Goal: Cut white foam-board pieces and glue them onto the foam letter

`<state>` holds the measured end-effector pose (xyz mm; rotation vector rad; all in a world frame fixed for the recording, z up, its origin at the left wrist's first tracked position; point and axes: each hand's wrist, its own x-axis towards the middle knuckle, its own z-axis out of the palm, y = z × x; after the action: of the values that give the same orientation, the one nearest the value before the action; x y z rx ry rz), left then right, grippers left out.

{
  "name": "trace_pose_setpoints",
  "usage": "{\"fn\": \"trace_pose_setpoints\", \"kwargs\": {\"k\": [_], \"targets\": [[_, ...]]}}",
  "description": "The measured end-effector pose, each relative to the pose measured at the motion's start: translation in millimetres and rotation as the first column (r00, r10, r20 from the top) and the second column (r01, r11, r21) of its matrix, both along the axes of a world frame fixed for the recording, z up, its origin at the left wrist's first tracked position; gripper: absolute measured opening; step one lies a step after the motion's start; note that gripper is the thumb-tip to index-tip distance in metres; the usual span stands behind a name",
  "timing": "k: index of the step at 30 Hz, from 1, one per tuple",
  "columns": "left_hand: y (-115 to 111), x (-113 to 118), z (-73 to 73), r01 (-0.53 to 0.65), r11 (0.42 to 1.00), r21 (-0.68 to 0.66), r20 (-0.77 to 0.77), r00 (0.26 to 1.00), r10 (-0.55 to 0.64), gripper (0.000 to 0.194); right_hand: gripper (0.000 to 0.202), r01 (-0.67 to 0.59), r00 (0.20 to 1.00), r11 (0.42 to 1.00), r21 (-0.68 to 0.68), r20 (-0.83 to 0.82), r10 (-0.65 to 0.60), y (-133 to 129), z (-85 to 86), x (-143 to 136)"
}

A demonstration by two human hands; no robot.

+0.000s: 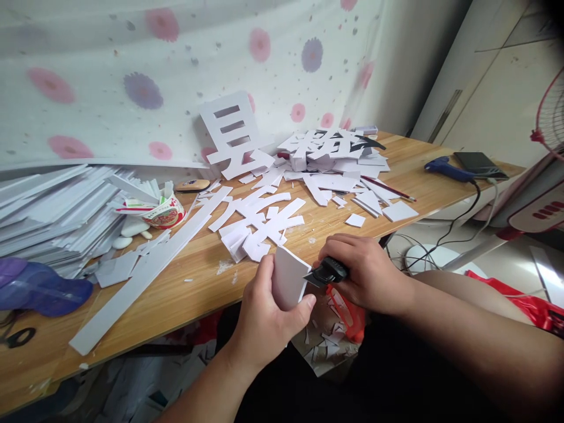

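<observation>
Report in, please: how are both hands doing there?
Left fingers gripping white board. Right fingers closed around black cutter, blade at board's edge. White pieces scattered on table beyond, apart from the blade.

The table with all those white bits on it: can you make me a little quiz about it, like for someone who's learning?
1. What tool is in the right-hand grip, while the left-hand grip holds a white piece?

2. True or false: the red-printed cup is at the right end of the table.

3. Where is the blue corded tool?
A) Beneath the table
B) On the table, toward its right end
C) In the left-hand grip

Key:
1. A black cutter.
2. False; it is toward the left.
3. B.
</observation>
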<state>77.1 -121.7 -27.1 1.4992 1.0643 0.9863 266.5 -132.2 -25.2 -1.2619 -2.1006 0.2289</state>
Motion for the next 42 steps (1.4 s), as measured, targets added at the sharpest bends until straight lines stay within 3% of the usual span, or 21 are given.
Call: {"fn": "trace_pose_setpoints", "kwargs": {"k": [6, 10, 17, 27, 32, 36, 42], "targets": [[2, -7, -3.8, 0.07, 0.995, 0.068, -0.114, 0.992, -0.062, 0.047, 0.01, 0.001, 0.998, 0.999, -0.038, -0.062, -0.003, 1, 1.2, 2], [0, -11, -5.6, 0.146, 0.978, 0.148, -0.266, 0.958, -0.103, 0.051, 0.01, -0.027, 1.0, 0.997, -0.076, -0.013, 0.026, 1, 2.9, 2], [-3, -15, -6.3, 0.219, 0.938, 0.267, -0.38, 0.919, -0.107, 0.044, 0.008, -0.039, 0.999, 0.996, -0.081, 0.007, 0.04, 2, 2.3, 2], [-8, -14, -2.2, 0.283, 0.863, 0.417, -0.438, 0.895, -0.082, 0.044, 0.004, -0.04, 0.999, 0.998, -0.057, -0.024, 0.039, 4, -2.3, -2], [-12, -8, 6.5, 0.374, 0.801, 0.468, -0.444, 0.883, -0.153, 0.042, 0.004, 0.029, 0.999, 0.994, -0.106, -0.026, -0.032, 10, -8.6, -3], [-13, -9, 8.0, 0.376, 0.795, 0.476, -0.452, 0.88, -0.145, 0.043, 0.008, 0.061, 0.993, 0.985, -0.163, -0.092, -0.076, 11, -9.2, -3], [-10, -16, 0.2, 0.343, 0.814, 0.468, -0.464, 0.88, -0.104, 0.037, 0.006, -0.1, 0.991, 0.992, -0.081, -0.098, 0.092, 4, -3.2, -4]]}}
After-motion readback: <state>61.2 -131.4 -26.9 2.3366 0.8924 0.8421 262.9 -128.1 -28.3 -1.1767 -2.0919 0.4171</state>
